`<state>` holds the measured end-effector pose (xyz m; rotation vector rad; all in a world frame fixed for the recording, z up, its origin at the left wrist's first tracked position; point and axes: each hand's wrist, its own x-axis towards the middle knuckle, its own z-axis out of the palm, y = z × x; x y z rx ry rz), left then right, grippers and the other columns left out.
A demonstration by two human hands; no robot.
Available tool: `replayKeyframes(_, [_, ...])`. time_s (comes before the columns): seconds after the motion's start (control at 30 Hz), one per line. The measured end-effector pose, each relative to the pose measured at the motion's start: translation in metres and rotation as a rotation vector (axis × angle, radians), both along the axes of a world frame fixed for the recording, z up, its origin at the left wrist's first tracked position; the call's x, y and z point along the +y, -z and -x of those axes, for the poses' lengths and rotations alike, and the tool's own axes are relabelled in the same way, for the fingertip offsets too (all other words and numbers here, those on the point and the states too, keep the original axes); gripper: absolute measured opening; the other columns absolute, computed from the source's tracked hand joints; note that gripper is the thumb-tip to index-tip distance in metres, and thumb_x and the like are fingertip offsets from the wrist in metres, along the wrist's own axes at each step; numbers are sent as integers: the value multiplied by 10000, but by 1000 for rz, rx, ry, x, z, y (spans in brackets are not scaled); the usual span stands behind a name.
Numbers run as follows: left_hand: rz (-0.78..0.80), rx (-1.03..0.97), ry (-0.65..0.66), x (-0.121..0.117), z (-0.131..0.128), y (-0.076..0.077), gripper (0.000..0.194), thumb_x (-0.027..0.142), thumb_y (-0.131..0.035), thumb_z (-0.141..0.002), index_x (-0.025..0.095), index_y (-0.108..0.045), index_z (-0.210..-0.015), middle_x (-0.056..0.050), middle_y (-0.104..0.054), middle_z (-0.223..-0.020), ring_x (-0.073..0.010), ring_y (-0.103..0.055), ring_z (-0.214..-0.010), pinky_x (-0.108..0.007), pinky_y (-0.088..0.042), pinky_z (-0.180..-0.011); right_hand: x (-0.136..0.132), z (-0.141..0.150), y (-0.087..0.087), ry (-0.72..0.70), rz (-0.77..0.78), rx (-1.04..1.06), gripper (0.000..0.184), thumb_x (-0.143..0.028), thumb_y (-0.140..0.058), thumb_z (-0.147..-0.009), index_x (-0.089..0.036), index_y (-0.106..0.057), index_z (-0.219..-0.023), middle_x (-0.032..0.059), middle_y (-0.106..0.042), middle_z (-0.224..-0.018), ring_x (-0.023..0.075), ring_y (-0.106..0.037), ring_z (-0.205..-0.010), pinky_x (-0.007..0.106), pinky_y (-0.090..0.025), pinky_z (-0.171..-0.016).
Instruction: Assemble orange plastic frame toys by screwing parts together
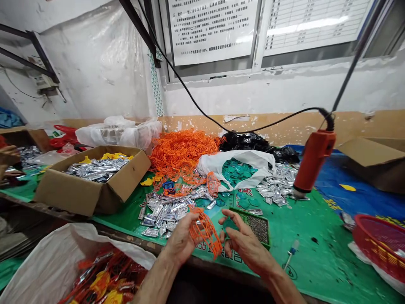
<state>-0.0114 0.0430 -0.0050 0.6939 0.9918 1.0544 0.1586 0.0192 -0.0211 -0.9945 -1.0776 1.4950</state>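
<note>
Green-matted worktop (pixel 319 257) against a peeling white wall (pixel 253 95), printed notices (pixel 211 31) posted above. Orange plastic lattice frame (pixel 206 233) held up between the hands, over the worktop's near edge. Left hand (pixel 180 238): fingers curled and closed on the frame's near side. Right hand (pixel 247 240): fingers spread apart, just beside the frame, apparently not clamped on it.

Thin lattice looks liable to bend or snag under a hard grip or twist; a one-handed hold could let it slip. Green tray of grey granules (pixel 260 228) lies close beside the right hand, open-topped, so a knock from the hand could spill it. Silver foil sachets (pixel 167 211) lie loose beyond; a dropped frame could tangle in the orange lattice heap (pixel 183 152) behind them. White sack (pixel 41 270) of orange and yellow pieces sits below the near edge. Suspended orange power tool (pixel 313 162) hangs at right on a black cable (pixel 284 114), a possible catch for a raised arm.
</note>
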Motion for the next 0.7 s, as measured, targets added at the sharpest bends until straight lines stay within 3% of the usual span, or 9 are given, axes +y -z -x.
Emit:
replayKeyframes(0.1, [145,-160,83,-23,-13,11,134,215,-588,-715,155,-607,-833,-47,-659,-755,-181,-648,-683,-352,-525,-718,-5,-4,1,81,-121,-149,410,-511,-601,-763,-230,-578,-1061,57,-550,-973,148,-577,-660,269,-490,-473])
replayKeyframes(0.17, [293,-365,177,-33,-23,15,75,206,-612,-732,134,-614,-752,-75,-678,-741,-177,-649,-658,-319,-512,-700,-6,-6,1,101,-246,-255,340,-507,-617,-765,-251,-667,-983,77,-600,-1034,210,-613,-857,335,-545,-692])
replayKeyframes(0.23, [315,-457,181,-39,-31,20,102,204,-598,-765,133,-611,-693,-67,-682,-706,-160,-650,-653,-299,-510,-734,-8,-6,3,80,-420,-436,281,-497,-615,-779,-312,-729,-958,74,-609,-1162,269,-561,-1098,416,-470,-941])
replayKeyframes(0.33, [301,-596,149,-43,-32,25,101,235,-649,-787,139,-650,-756,-52,-697,-709,-175,-669,-689,-298,-511,-745,-10,-4,8,-8,-543,-625,295,-512,-570,-820,-395,-716,-1049,55,-571,-1292,296,-464,-1250,494,-347,-1066])
replayKeyframes(0.53, [279,-684,91,-46,-16,21,58,147,-709,-746,134,-677,-793,-42,-722,-758,-170,-675,-697,-285,-511,-716,-20,0,5,-52,-544,-691,382,-506,-508,-870,-409,-602,-1227,47,-535,-1366,279,-419,-1316,486,-275,-1114])
replayKeyframes(0.7, [196,-535,192,-50,-12,10,152,118,-722,-657,123,-702,-807,-53,-725,-750,-174,-669,-673,-272,-499,-680,-36,-11,-15,-304,-197,-743,544,-505,-479,-881,-419,-362,-1406,-31,-276,-1551,267,-192,-1444,510,-155,-1159])
